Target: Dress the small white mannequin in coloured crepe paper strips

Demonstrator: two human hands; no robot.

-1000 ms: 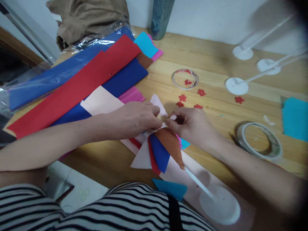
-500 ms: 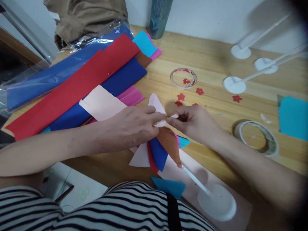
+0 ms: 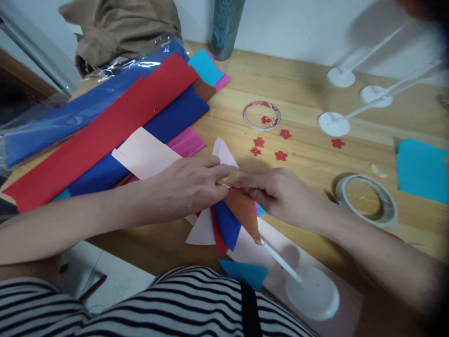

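Note:
A bundle of coloured paper pieces, brown (image 3: 242, 211), blue (image 3: 225, 224) and pale pink (image 3: 224, 153) among them, fans out around the top of a white stand. The stand lies tilted toward my body, its round base (image 3: 312, 294) at the lower right. My left hand (image 3: 196, 181) is closed on the pale pink paper at the middle of the bundle, thumb and finger pinched together. Right against those fingertips, my right hand (image 3: 275, 187) pinches the paper above the brown piece. Its exact grip is partly hidden by the fingers.
Folded red paper (image 3: 115, 124), blue paper and a pale pink sheet (image 3: 147, 152) lie at the left. Beyond my hands are a clear tape ring (image 3: 262, 115) and several red paper flowers (image 3: 281, 156). A wide tape roll (image 3: 366, 199) and white stands (image 3: 334, 124) are at the right.
My right hand has moved left and slightly down, up to the left fingertips. The pale flap that stood between the hands is now folded down or covered. The view has shifted slightly.

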